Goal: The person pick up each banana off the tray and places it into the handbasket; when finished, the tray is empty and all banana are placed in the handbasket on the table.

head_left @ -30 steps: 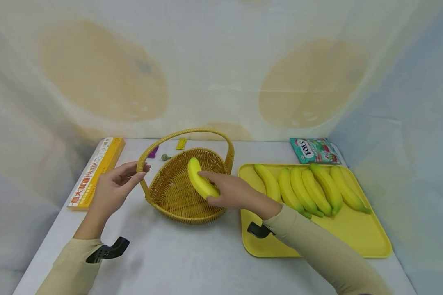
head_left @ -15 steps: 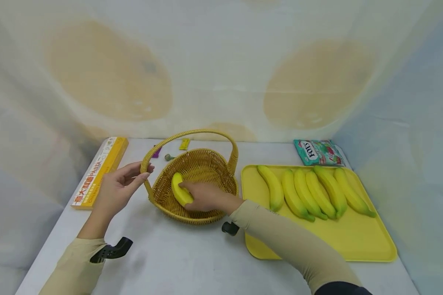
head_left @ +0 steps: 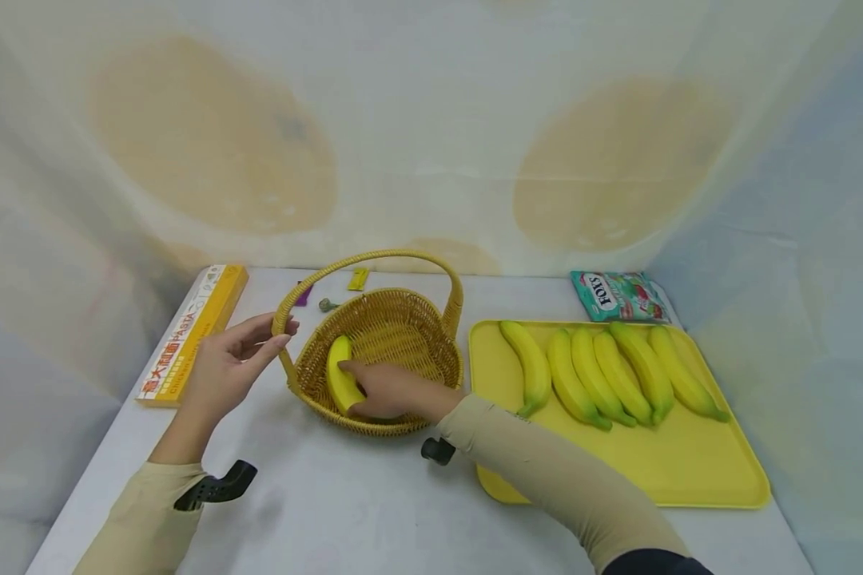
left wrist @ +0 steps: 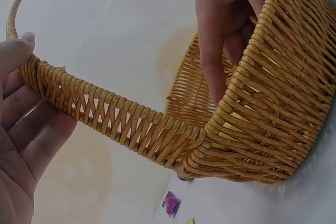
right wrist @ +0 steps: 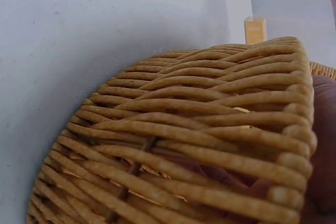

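A wicker basket [head_left: 403,343] with a tall arched handle stands on the table. My left hand [head_left: 223,363] holds the left side of the handle [left wrist: 105,103] between thumb and fingers. Inside the basket, my right hand [head_left: 395,391] holds a yellow banana [head_left: 340,375] by its right side, thumb near the lower end. The banana lies along the basket's left wall. In the right wrist view the weave hides most of the right hand and the banana. On the right, a yellow tray [head_left: 690,471] bears several more bananas [head_left: 582,375] side by side.
A pasta box [head_left: 194,335] lies at the left. Behind the basket are a yellow packet [head_left: 358,279], a purple packet [head_left: 304,295] and a small greenish item [head_left: 327,305]. A teal FOX'S bag [head_left: 622,296] lies behind the tray. Cloth walls rise around the table.
My right hand has moved left and down into the basket with the banana, which now rests by the left wall. My left hand stays on the handle.
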The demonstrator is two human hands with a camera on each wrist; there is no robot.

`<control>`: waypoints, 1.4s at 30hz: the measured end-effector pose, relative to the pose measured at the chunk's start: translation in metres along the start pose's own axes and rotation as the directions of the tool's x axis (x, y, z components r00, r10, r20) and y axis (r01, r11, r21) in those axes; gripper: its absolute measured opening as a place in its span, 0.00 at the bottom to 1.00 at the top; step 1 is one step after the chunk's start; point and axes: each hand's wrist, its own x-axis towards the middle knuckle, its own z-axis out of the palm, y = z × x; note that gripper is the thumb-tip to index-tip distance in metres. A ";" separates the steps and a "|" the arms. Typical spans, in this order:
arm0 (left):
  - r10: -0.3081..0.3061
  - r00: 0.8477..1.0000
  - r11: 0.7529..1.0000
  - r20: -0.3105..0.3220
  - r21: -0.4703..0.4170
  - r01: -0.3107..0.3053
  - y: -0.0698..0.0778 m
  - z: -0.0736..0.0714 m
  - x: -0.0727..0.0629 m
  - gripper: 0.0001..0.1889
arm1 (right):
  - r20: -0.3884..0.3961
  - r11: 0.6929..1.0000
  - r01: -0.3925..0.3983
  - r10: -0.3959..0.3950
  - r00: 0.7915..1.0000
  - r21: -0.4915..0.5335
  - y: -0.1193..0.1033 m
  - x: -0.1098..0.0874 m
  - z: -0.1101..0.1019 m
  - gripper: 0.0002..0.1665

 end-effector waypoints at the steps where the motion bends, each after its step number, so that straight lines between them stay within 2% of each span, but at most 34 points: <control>1: -0.002 1.000 1.000 -0.001 0.003 0.002 0.000 0.000 0.000 0.17 | 0.000 1.000 0.000 0.000 1.000 0.004 0.000 0.000 0.000 0.47; 7: -0.025 1.000 1.000 -0.001 0.009 0.025 -0.001 0.000 -0.001 0.18 | -0.021 0.999 0.012 -0.011 1.000 0.030 0.000 -0.004 0.000 0.47; 11: -0.019 1.000 1.000 -0.003 0.007 0.019 0.000 0.000 -0.001 0.18 | -0.052 0.998 0.017 -0.014 0.999 0.060 0.005 -0.011 0.000 0.46; 19: -0.001 1.000 1.000 -0.004 -0.024 0.001 0.000 0.000 -0.001 0.18 | -0.160 0.986 0.096 -0.074 0.984 0.133 0.020 -0.039 -0.010 0.39; 22: 0.001 1.000 1.000 -0.003 -0.031 -0.002 0.000 0.000 -0.001 0.18 | -0.234 0.980 0.135 -0.099 0.967 0.145 0.026 -0.057 -0.015 0.37; 25: 0.004 1.000 0.999 -0.003 -0.033 -0.004 0.001 0.000 -0.001 0.18 | -0.331 0.977 0.157 -0.102 0.938 0.143 0.034 -0.078 -0.019 0.34; 30: 0.005 1.000 0.999 -0.006 -0.035 -0.005 0.001 0.000 0.000 0.18 | -0.462 0.977 0.139 -0.048 0.885 0.164 0.056 -0.112 -0.021 0.30; 36: 0.000 1.000 0.999 -0.007 -0.043 0.000 0.002 0.001 -0.001 0.18 | -0.517 0.975 0.086 0.035 0.856 0.207 0.098 -0.140 -0.016 0.31; 42: 0.012 1.000 0.999 -0.012 -0.047 -0.012 0.001 0.001 0.000 0.17 | -0.536 0.972 -0.053 0.171 0.827 0.229 0.144 -0.164 -0.013 0.31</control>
